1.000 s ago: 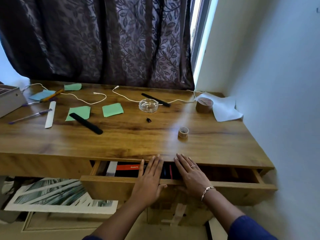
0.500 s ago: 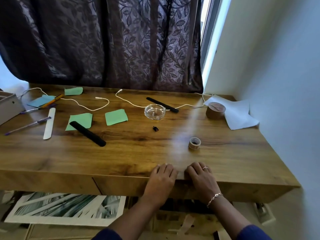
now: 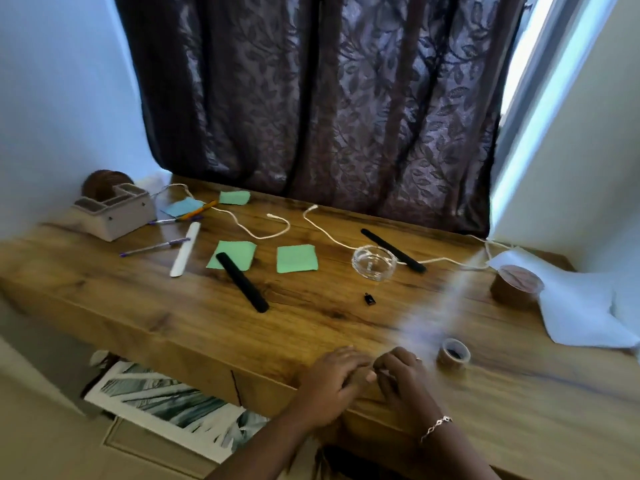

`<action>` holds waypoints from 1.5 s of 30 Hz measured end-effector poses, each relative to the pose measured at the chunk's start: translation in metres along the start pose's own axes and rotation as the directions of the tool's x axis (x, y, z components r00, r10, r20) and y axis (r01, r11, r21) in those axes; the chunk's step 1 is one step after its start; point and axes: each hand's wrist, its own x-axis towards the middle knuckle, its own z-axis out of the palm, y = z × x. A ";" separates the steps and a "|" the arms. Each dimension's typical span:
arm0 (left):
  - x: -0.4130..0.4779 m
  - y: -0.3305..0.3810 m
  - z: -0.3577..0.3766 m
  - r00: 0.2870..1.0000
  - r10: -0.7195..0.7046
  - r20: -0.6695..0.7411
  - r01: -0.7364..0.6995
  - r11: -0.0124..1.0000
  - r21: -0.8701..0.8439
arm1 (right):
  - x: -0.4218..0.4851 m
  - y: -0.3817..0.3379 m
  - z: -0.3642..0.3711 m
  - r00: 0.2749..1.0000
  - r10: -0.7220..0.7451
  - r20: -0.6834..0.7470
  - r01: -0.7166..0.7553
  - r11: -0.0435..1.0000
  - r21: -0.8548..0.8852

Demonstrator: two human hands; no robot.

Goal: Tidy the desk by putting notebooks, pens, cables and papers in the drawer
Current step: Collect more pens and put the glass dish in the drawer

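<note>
Desk (image 3: pixel 346 327): wood-grain top, filling the middle of the frame, dark leaf-patterned curtain (image 3: pixel 311 98) behind, pale walls either side, a daylight strip at upper right.

Drawer (image 3: pixel 266 393): front flush under the desk's near edge, lower centre.

Left hand (image 3: pixel 329 382), right hand (image 3: pixel 403 375): side by side on that edge, fingers curled and blurred; cannot tell if either holds anything.

On the top, left to right:
- grey organiser (image 3: pixel 114 211)
- purple pens (image 3: pixel 154 247)
- orange pen (image 3: pixel 199 210)
- blue paper (image 3: pixel 183 206)
- green papers (image 3: pixel 297 259)
- white cables (image 3: pixel 263 225)
- black sticks (image 3: pixel 242 287)
- glass dish (image 3: pixel 374 262)
- two tape rolls (image 3: pixel 453 355)
- white sheet (image 3: pixel 581 306)

Floor, lower left: framed leaf print (image 3: pixel 166 403).
</note>
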 end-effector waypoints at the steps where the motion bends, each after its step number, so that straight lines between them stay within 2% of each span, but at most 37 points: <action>1: 0.000 -0.004 -0.006 0.999 -0.040 -0.007 0.041 0.993 0.114 | 0.006 -0.004 0.003 1.000 -0.010 0.009 0.010 1.000 0.010; 3: -0.006 -0.018 -0.023 0.987 -0.160 -0.013 0.158 0.950 0.268 | 0.019 -0.017 0.011 1.000 -0.027 0.013 0.027 0.999 0.021; 5: -0.021 -0.032 -0.041 0.967 -0.249 -0.054 0.252 0.907 0.337 | 0.028 -0.032 0.021 0.998 -0.046 0.041 0.043 0.997 0.060; 11: -0.060 -0.082 -0.106 0.896 -0.384 -0.225 0.442 0.825 0.351 | 0.066 -0.080 0.064 0.960 -0.169 0.221 0.164 0.986 0.040; 17: -0.089 -0.138 -0.177 0.835 -0.437 -0.333 0.537 0.779 0.324 | 0.120 -0.153 0.109 0.895 -0.264 0.359 0.264 0.963 0.049; 23: -0.113 -0.192 -0.256 0.840 -0.432 -0.329 0.530 0.785 0.320 | 0.183 -0.239 0.165 0.886 -0.250 0.391 0.265 0.964 0.015; 30: -0.127 -0.239 -0.317 0.868 -0.386 -0.312 0.481 0.809 0.337 | 0.237 -0.300 0.208 0.899 -0.268 0.346 0.302 0.952 -0.046; 34: -0.123 -0.252 -0.334 0.868 -0.381 -0.318 0.468 0.841 0.272 | 0.274 -0.316 0.220 0.861 -0.271 0.430 0.347 0.931 -0.108; 40: -0.104 -0.272 -0.347 0.894 -0.352 -0.277 0.428 0.853 0.298 | 0.327 -0.321 0.239 0.861 -0.291 0.417 0.414 0.878 -0.241; 45: -0.075 -0.292 -0.364 0.921 -0.278 -0.273 0.362 0.870 0.334 | 0.354 -0.311 0.260 0.841 -0.361 0.402 0.482 0.837 -0.258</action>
